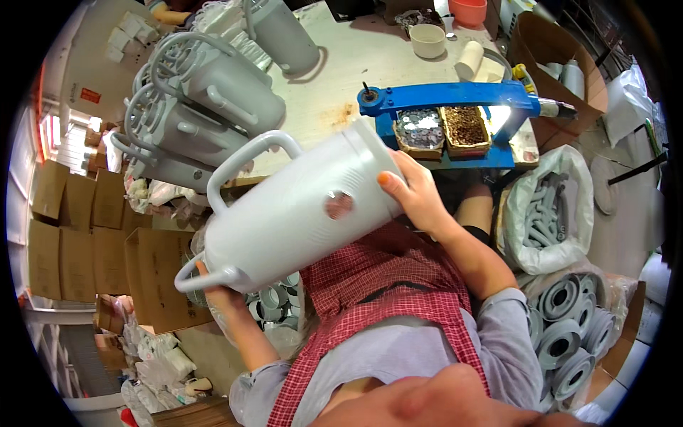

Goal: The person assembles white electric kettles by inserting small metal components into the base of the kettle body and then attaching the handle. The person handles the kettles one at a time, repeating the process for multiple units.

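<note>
Two hands, left (217, 288) and right (416, 196), clamp the jug (292, 213) by its ends, tilted just off the table (341, 85) edge.

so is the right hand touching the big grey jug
Touching: the head view shows the right hand pressed against the upper end of the grey jug, its fingers spread on the wall.

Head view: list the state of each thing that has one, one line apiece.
Grey plastic container: held tilted in the air, handle end lower left.
Left hand: grips the container's lower end.
Right hand: grips the container's upper end.
Blue press: standing on the table.
Two trays: filled with small parts.
White bag: open, holding grey handles.
</note>
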### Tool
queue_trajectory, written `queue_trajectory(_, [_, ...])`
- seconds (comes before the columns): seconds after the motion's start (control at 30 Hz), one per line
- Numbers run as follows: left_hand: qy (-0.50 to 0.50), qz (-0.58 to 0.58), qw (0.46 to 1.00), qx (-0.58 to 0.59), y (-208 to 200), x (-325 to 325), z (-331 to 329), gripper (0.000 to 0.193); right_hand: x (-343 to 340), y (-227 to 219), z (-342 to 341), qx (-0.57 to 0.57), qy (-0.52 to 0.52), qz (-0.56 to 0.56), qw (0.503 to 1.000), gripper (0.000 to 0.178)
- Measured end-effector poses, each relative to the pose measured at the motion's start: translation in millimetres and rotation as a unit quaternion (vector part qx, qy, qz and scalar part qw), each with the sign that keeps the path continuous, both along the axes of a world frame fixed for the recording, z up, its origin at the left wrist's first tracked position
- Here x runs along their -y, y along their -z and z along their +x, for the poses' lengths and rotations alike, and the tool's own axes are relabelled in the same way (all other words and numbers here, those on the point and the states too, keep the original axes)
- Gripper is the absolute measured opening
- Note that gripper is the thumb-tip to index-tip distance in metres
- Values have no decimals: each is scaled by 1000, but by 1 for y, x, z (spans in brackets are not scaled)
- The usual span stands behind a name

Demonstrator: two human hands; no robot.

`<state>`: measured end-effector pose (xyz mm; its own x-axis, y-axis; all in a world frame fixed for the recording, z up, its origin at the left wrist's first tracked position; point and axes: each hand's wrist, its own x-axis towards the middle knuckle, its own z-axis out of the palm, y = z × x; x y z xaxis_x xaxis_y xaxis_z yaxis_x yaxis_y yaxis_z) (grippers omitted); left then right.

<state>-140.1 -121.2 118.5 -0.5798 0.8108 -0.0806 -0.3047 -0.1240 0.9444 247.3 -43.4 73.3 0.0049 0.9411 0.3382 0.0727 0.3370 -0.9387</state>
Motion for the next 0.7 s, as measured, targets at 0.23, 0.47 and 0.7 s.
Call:
queue_trajectory(0.23, [-63,-6,987,-148,21,-4,-8,52,23,9,-8,-3,38,110,993,53])
queue_trajectory(0.47, [18,99,993,69,71,-24,-49,54,37,8,-6,120,-23,404,907,75])
queue_trajectory(0.7, [32,109,990,88,-1,-3,22,76,9,37,40,-53,-111,75,990,85])
